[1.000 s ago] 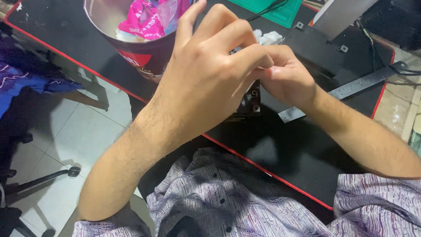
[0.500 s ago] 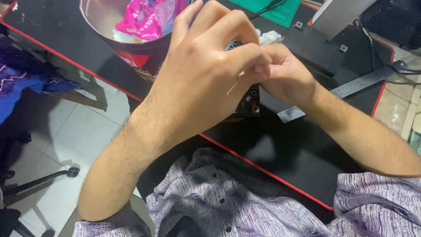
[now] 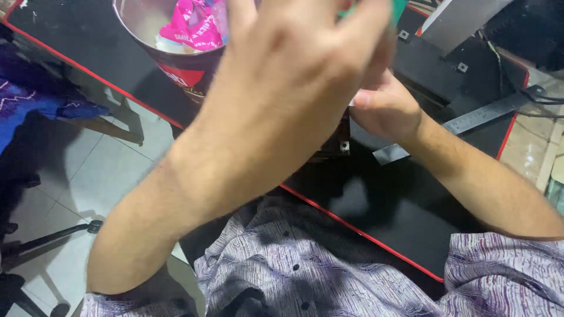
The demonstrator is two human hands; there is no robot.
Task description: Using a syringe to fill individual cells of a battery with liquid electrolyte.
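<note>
Risen toward the lens since a moment ago: left hand [image 3: 294, 76], blurred, fingers spread, gripping nothing visible. Behind it, right hand [image 3: 385, 108] curled over a small dark part [image 3: 341, 141] with a screw hole, resting on the black red-edged tabletop [image 3: 399, 235]; grip itself hidden, cannot tell. Further back, steel ruler [image 3: 470, 120] and a bucket [image 3: 176, 64] holding pink wrappers [image 3: 197, 29]. Apparently a pause in the fiddling.

Your left hand [image 3: 294, 76] is raised close to the camera, blurred, and covers most of a small dark part with a screw hole [image 3: 339, 144] on the black table [image 3: 411, 217]. Your right hand [image 3: 385, 108] touches that part from its right side. Beyond the part stands a metal bucket [image 3: 176, 64]; a steel ruler [image 3: 470, 120] lies to its right.
</note>
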